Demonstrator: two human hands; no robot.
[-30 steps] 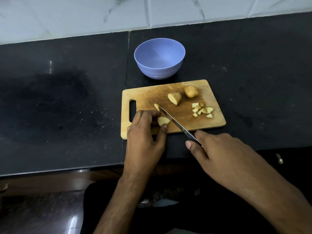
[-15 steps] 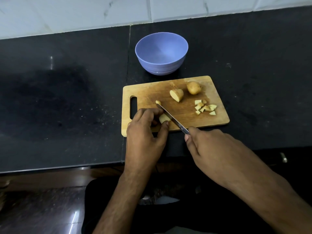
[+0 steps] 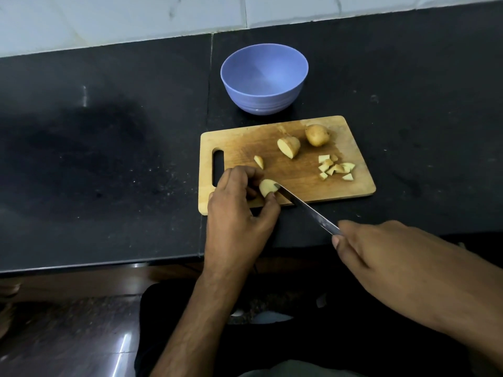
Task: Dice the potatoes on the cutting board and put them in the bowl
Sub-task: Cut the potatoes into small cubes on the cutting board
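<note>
- Knife tip is further back than a second ago: the long steel knife (image 3: 304, 206) then reached past the held piece to the small wedge beyond it; now its tip sits right at the piece, on the side facing the diced pile.
- Left hand (image 3: 239, 213) pinches the pale potato chunk (image 3: 266, 187) at the near-left corner of the rectangular wooden cutting board (image 3: 299, 180); same grip as before.
- Right hand (image 3: 381, 257) is curled around the knife handle, off the board's near edge, over the black stone table (image 3: 109, 159).
- Reads as one slicing stroke drawn back through the chunk; whether it is cut through, can't tell.
- Unchanged on the board: small wedge (image 3: 258, 161), half potato (image 3: 289, 147), whole small potato (image 3: 316, 135) at the far side, diced pile (image 3: 336, 167) to the right.
- Lavender plastic bowl (image 3: 264, 77) beyond the board's far edge holds nothing yet, so dicing is well short of done and no transfer has started.
</note>
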